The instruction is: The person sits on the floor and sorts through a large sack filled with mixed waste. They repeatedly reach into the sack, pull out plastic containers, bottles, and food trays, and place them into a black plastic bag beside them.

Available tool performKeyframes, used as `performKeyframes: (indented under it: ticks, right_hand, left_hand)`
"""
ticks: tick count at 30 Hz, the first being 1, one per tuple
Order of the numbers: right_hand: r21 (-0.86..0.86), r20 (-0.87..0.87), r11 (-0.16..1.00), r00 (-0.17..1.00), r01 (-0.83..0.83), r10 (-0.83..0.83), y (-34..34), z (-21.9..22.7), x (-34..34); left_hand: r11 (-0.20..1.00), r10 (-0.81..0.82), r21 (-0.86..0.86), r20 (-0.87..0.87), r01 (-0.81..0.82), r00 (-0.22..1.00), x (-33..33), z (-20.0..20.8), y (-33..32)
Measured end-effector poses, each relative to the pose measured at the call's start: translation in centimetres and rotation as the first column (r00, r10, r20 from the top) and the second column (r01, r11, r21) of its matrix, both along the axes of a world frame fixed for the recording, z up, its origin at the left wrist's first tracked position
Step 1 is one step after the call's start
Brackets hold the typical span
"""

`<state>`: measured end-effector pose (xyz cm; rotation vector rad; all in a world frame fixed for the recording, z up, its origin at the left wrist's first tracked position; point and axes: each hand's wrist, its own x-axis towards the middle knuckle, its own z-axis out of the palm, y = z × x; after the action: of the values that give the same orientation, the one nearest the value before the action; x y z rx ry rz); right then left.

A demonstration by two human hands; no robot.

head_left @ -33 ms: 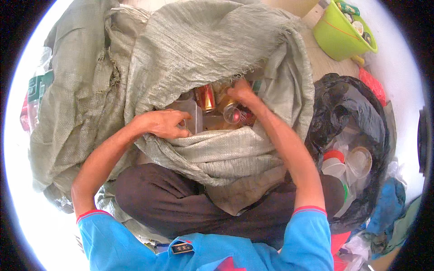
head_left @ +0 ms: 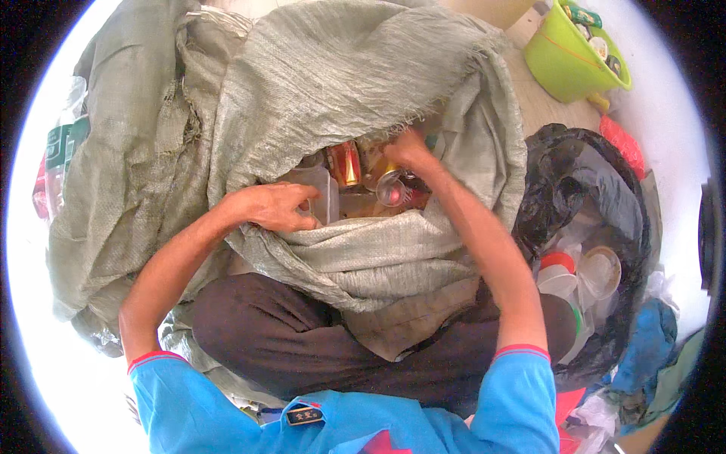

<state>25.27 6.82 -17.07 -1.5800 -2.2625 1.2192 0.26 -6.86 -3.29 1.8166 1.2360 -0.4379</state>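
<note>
A large grey-green woven sack lies open in front of me. Its rim is folded over toward my lap. My left hand is closed over the left of that rim, fingers bent, beside a clear plastic container. Reaching into the opening, my right hand is close against a gold can; its fingertips are mostly hidden, so the grip is unclear. A red and gold can stands left of it. A clear round cup-like piece and something dark red lie below.
A lime-green bucket with cans in it stands at the far right. Along the right, a black plastic bag holds clear plastic containers. Blue cloth is at the lower right, and a plastic bottle at the far left.
My right hand has shifted slightly within the sack opening, and more gold shows on the can beside it. The left hand has stayed in place.
</note>
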Motion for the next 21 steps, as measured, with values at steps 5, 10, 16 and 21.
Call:
performKeyframes:
  ticks: [5, 10, 16, 21]
  right_hand:
    - [0.026, 0.174, 0.982, 0.968, -0.188, 0.181, 1.7, 3.7, 2.2]
    - [0.206, 0.174, 0.971, 0.981, -0.119, 0.083, 0.4, 6.4, 3.4]
    - [-0.100, -0.106, 0.992, 0.992, -0.073, 0.062, -1.4, 8.5, 2.6]
    - [-0.231, -0.400, 0.969, 0.916, -0.089, -0.012, -3.8, 7.1, 1.4]
  left_hand:
    - [0.969, 0.187, 0.147, 0.086, -0.198, 0.979, 0.5, -0.7, 0.3]
    - [0.864, 0.227, 0.441, 0.085, -0.241, 0.970, 1.1, -1.1, -0.9]
    - [0.864, 0.238, 0.477, -0.105, -0.161, 0.966, 1.4, -0.3, -1.5]
    - [0.858, 0.135, 0.510, -0.115, -0.058, 0.984, 1.1, 1.6, -2.9]
